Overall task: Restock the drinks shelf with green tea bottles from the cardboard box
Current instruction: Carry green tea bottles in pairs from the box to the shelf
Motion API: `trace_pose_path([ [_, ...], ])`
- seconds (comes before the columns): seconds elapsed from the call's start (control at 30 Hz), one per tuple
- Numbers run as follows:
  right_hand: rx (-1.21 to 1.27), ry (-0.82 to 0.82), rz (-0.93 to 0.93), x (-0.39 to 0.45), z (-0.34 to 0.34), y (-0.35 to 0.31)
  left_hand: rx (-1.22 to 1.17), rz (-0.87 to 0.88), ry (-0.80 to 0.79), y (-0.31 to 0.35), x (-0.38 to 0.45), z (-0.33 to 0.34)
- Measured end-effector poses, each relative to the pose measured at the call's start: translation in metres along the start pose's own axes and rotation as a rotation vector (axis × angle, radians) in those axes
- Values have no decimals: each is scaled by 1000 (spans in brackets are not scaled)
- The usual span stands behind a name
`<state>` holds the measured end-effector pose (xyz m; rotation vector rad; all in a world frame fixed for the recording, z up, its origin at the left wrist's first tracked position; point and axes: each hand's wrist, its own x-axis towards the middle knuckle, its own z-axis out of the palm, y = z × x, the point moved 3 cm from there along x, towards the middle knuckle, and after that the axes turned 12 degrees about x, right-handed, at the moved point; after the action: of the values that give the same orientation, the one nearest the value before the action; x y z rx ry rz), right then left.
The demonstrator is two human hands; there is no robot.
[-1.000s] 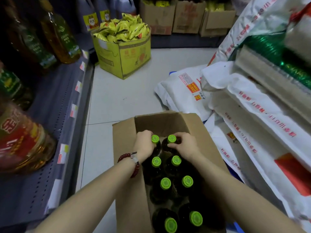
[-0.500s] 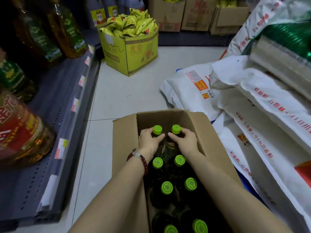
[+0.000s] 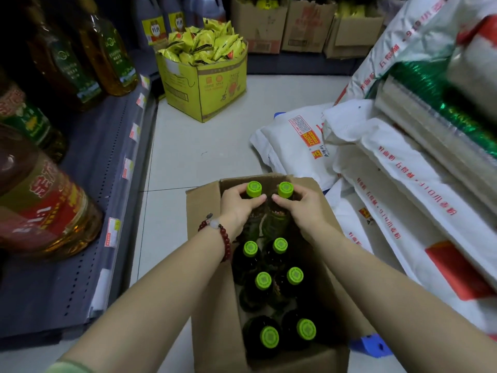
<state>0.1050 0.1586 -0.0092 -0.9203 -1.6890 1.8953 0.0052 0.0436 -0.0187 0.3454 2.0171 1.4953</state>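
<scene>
An open cardboard box (image 3: 212, 278) stands on the floor below me, holding several dark green tea bottles with lime-green caps. My left hand (image 3: 238, 207) grips the neck of the far-left bottle (image 3: 254, 190). My right hand (image 3: 298, 208) grips the far-right bottle (image 3: 285, 190) beside it. Both bottles stand raised well above the others, partly out of the box. A red bead bracelet circles my left wrist. More bottles (image 3: 263, 281) sit lower in the box, in pairs.
A grey shelf (image 3: 88, 200) with price tags runs along the left, carrying large cooking-oil bottles (image 3: 45, 208). White flour sacks (image 3: 398, 189) are piled at the right. A yellow carton of snack packs (image 3: 207, 87) sits on the floor ahead, brown cartons behind it.
Both hands have lifted the two far bottles upward, so the caps and necks now rise above the box's rim. My view has shifted slightly.
</scene>
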Motion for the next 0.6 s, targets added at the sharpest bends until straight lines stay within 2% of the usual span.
trace_pose_path([
  [0.27, -31, -58, -14, -56, 26, -174, -17, 30, -23, 166, -73, -64],
  [0.6, -24, -167, -54, -134, 83, -460, 58, 123, 17, 438, -189, -178],
])
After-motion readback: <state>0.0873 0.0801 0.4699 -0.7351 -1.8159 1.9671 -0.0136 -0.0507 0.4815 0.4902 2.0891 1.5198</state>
